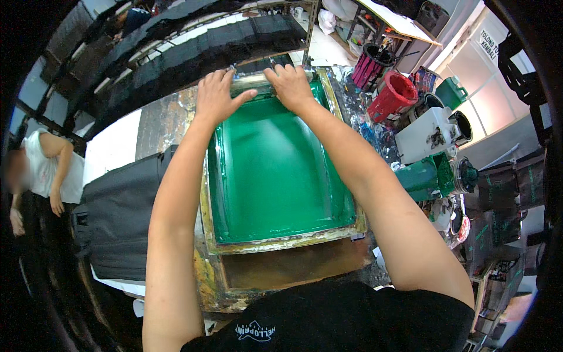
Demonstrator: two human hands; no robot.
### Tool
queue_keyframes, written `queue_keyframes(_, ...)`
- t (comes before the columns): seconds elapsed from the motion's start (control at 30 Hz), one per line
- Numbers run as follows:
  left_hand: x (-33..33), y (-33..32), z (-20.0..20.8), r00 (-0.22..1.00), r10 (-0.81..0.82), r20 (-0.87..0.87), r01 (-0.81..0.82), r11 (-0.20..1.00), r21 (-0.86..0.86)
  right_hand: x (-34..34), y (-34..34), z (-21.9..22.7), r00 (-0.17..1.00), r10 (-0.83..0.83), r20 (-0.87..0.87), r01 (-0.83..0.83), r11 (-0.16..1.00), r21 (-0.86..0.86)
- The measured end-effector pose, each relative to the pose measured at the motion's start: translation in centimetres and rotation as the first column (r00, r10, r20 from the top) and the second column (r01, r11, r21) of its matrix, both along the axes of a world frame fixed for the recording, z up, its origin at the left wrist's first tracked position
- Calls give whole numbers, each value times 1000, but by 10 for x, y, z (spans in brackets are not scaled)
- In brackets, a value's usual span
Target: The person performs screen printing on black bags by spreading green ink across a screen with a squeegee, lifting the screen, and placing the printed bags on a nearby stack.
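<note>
A screen printing frame (281, 242) lies in front of me, its mesh (275, 170) covered with wet green ink. At the frame's far end a squeegee (252, 85) spans most of its width. My left hand (219, 94) is closed over the squeegee's left end, with the thumb pointing inward along its near side. The right end is gripped by my right hand (290, 87), fingers curled over the top edge. The squeegee's blade is mostly hidden. Both arms stretch forward over the frame's sides.
Right of the frame stand a red ink bucket (394, 94), a pink-streaked bucket (373, 66), a white jerrycan (427, 134) and a green-smeared container (425, 177). Dark cloth (120, 214) lies to the left. Another person (53, 164) is at the far left.
</note>
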State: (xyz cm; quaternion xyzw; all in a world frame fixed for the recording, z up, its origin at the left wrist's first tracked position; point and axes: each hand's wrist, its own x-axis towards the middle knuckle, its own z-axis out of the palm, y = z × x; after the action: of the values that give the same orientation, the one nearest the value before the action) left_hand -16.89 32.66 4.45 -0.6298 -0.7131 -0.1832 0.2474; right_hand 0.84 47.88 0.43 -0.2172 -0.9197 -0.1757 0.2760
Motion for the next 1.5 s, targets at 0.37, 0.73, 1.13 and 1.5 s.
queue_keyframes(0.37,18,-1,-39,976,162,-147,-153,986,70,25,-23,-4,1000,16,-9,-16,999,49)
queue_keyframes(0.73,97,-99,-34,987,143,-79,-140,989,40,103,-123,3,997,12,80,-10,1000,-17)
queue_keyframes(1.13,191,-221,-25,995,104,-1,-104,994,-26,200,-248,17,991,32,132,-15,992,-123)
queue_keyframes(1.5,208,-247,-1,974,149,172,-109,969,-220,212,-266,28,974,42,221,1,981,-193)
